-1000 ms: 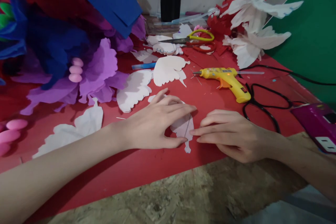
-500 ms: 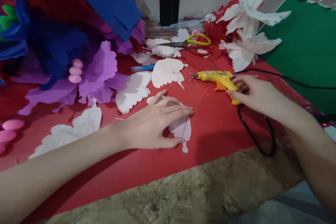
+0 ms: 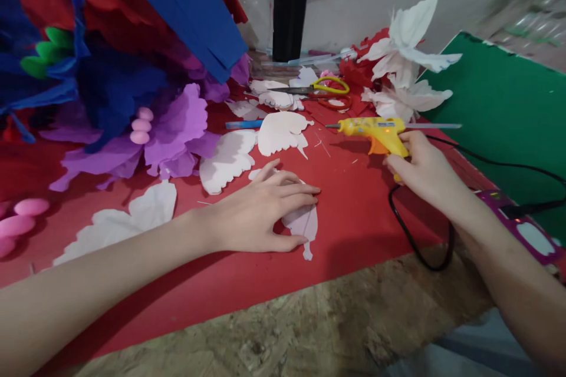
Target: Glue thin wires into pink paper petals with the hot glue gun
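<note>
My left hand [image 3: 260, 209] lies flat with fingers spread over a white scalloped paper piece [image 3: 303, 222], which sticks out from under the fingers and thumb. My right hand [image 3: 420, 162] is wrapped round the handle of a yellow glue gun [image 3: 374, 128], its nozzle pointing left and a clear glue stick jutting from its back. A small orange light shows on the gun's body. Beyond my left hand lie two more scalloped white cutouts [image 3: 283, 132], a blue pen [image 3: 244, 125] and yellow-handled scissors [image 3: 329, 85].
Purple paper flowers [image 3: 177, 129] and blue sheets [image 3: 186, 12] crowd the left. White paper butterflies [image 3: 409, 41] stand at the back right before a green board [image 3: 499, 88]. A phone [image 3: 290, 12] leans upright at the back. A black cord [image 3: 404, 235] loops below my right hand, near a purple power strip [image 3: 522, 224].
My right hand has closed round the handle and raised the glue gun off the red sheet. My left hand stays on the paper. The view has tilted slightly upward.
</note>
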The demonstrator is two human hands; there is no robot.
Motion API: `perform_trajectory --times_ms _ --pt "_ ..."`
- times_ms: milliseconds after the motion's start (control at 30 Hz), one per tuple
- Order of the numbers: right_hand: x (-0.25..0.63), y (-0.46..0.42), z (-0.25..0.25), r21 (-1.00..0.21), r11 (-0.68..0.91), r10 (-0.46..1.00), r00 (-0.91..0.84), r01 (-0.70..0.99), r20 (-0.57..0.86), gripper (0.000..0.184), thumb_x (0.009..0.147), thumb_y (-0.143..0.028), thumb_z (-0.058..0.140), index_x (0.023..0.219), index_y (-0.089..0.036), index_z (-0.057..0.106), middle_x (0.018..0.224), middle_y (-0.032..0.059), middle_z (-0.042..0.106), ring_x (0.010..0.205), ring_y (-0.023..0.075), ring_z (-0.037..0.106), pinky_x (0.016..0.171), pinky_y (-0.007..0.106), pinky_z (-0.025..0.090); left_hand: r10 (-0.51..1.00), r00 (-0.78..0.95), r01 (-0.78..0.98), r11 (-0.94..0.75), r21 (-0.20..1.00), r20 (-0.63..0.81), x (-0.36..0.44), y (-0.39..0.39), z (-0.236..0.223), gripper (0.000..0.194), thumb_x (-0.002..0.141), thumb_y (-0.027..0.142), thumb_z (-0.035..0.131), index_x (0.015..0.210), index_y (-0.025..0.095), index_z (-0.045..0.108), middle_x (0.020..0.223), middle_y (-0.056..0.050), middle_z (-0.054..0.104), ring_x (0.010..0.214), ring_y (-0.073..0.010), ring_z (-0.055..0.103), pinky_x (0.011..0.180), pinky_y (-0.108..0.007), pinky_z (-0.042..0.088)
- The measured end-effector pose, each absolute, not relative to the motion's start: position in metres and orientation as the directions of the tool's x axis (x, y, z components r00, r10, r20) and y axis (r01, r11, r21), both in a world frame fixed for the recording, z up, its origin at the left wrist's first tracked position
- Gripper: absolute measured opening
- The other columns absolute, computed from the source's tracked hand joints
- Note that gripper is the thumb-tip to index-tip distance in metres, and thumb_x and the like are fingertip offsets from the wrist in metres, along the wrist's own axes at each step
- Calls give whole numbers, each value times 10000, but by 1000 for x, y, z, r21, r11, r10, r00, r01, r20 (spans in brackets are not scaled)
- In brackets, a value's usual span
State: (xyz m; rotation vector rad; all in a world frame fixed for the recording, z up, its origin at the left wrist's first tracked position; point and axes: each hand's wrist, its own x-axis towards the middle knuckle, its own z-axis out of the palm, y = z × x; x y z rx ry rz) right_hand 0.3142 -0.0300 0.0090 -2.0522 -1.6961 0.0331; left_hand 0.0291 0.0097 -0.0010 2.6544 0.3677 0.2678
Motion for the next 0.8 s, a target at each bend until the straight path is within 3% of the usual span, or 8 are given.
perform_trajectory --times_ms 133,233,300,400,533,700,800 --pt "304 -36 15 -569 -129 911 324 812 255 362 651 -405 502 942 -230 376 913 48 585 634 153 577 516 302 474 292 946 204 -874 442 139 29 10 -1 491 778 360 593 1214 143 525 1317 -74 534 1177 -276 447 1091 -577 129" --pt "295 -40 21 -666 -95 905 342 740 251 393 615 -420 547 926 -241 386 943 32 576 743 158 599 591 307 491 281 947 190 -883 430 159 29 11 -2 464 774 351 598 1186 147 543 1311 -69 540 1165 -265 455 1105 -558 105" --pt "291 -42 25 -735 -75 901 362 674 240 395 578 -386 593 899 -245 411 916 15 576 722 145 590 601 304 491 276 947 184 -883 431 163 29 11 -3 455 770 349 603 1172 142 550 1293 -66 556 1153 -254 467 1115 -544 86" --pt "286 -45 26 -800 -50 917 344 597 200 376 556 -345 614 868 -247 429 856 -4 582 608 121 556 499 275 475 282 945 184 -876 445 164 29 10 -4 466 772 353 603 1185 146 542 1286 -59 562 1156 -254 468 1116 -542 87" --pt "283 -52 19 -754 -30 936 283 656 210 378 569 -349 621 889 -239 449 855 20 600 612 130 561 476 271 483 296 942 197 -866 460 155 29 9 -3 450 787 353 589 1187 153 543 1295 -68 554 1183 -263 453 1108 -545 107" --pt "282 -63 19 -671 -120 913 347 731 215 655 433 -494 779 948 -244 459 840 34 604 515 119 519 401 288 479 308 938 198 -851 487 156 31 10 0 449 780 320 591 1191 151 525 1243 -97 588 1167 -256 474 1106 -537 106" --pt "284 -71 21 -539 -111 904 310 835 294 704 421 -621 753 948 -243 479 918 70 610 640 179 589 453 322 510 318 936 209 -844 495 148 30 10 0 461 780 303 589 1200 132 506 1201 -114 605 1151 -252 480 1104 -539 108"
